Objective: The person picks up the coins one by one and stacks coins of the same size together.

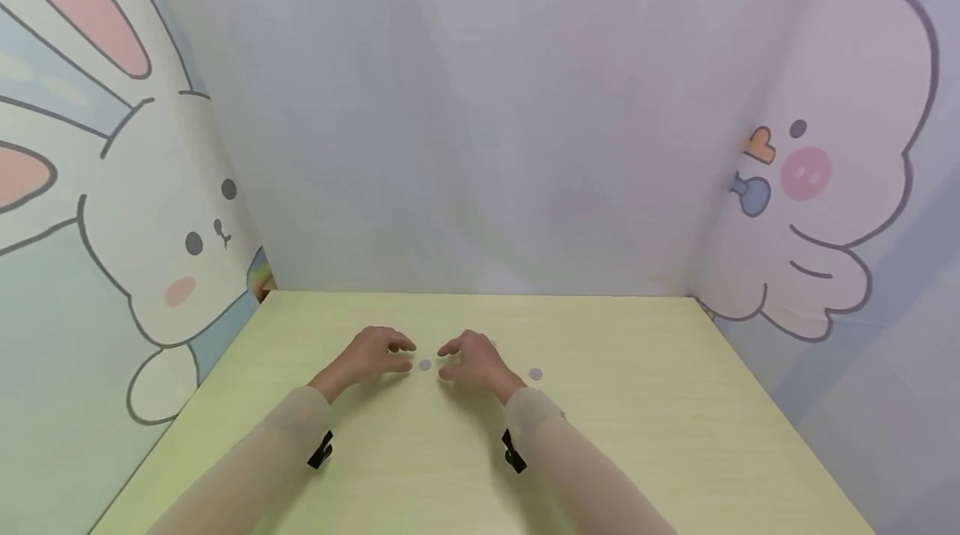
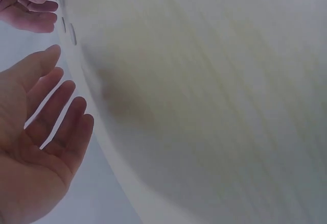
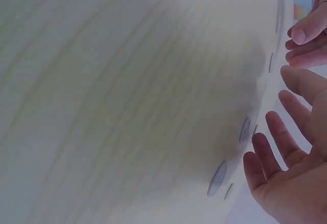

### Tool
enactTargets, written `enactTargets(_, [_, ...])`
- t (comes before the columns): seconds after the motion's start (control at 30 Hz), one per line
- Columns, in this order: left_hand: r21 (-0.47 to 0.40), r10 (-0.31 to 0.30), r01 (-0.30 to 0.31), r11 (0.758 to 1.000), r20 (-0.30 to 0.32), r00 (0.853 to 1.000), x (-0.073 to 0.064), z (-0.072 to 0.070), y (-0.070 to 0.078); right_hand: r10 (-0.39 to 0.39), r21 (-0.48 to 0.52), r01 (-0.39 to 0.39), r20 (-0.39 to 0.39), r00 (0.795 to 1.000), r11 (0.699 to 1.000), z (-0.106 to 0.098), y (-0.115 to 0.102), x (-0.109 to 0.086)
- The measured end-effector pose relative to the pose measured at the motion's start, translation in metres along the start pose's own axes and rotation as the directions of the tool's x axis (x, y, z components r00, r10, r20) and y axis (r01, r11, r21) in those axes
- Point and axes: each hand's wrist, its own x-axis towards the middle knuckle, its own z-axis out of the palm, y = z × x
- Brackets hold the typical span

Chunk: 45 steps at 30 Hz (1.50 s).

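Observation:
My left hand point(image 1: 372, 355) hovers over the table point(image 1: 637, 402) with its fingers loosely bent and nothing between them. Facing it, my right hand point(image 1: 477, 362) has the same relaxed shape and holds nothing. In the gap between the two hands lies a small flat grey disc, coin-like point(image 1: 425, 365). Another grey disc point(image 1: 536, 373) lies right of the right hand. One more disc point(image 1: 492, 344) shows just behind that hand, partly hidden. In the right wrist view several discs, such as a near one point(image 3: 217, 179), lie flat below the right fingers point(image 3: 280, 132).
A pale curtain point(image 1: 480, 127) hangs behind the table's far edge. Side cloths carry a printed rabbit point(image 1: 161, 210) on the left and a printed chick point(image 1: 847, 102) on the right. Something small point(image 1: 562, 414) peeks out beside the right sleeve point(image 1: 570, 460).

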Motion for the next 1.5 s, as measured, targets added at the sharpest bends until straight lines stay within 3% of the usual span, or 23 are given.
enactTargets(0.27, [-0.025,-0.001,0.001,1.0,0.007,1.0,0.002,0.008,0.005,0.024,-0.02,-0.024,-0.024,0.999,1.0,0.006,0.002,0.0])
enactTargets(0.47, [-0.007,-0.02,0.02,1.0,0.005,1.0,0.003,0.009,0.007,0.026,-0.053,-0.027,-0.036,0.999,0.998,0.01,-0.006,0.003])
enactTargets(0.8, [0.026,-0.001,0.001,1.0,0.003,1.0,0.012,0.015,0.006,0.046,-0.122,-0.054,-0.069,0.997,0.991,0.019,-0.009,0.008])
enactTargets(1.2, [0.049,0.057,-0.055,0.997,-0.028,0.998,0.012,0.019,0.007,0.131,-0.077,-0.145,-0.17,0.977,0.986,0.031,-0.015,0.009])
enactTargets(1.5, [0.049,-0.01,0.014,0.999,-0.081,0.997,0.007,0.024,0.013,0.139,-0.054,-0.152,-0.194,0.971,0.987,0.033,-0.018,0.004])
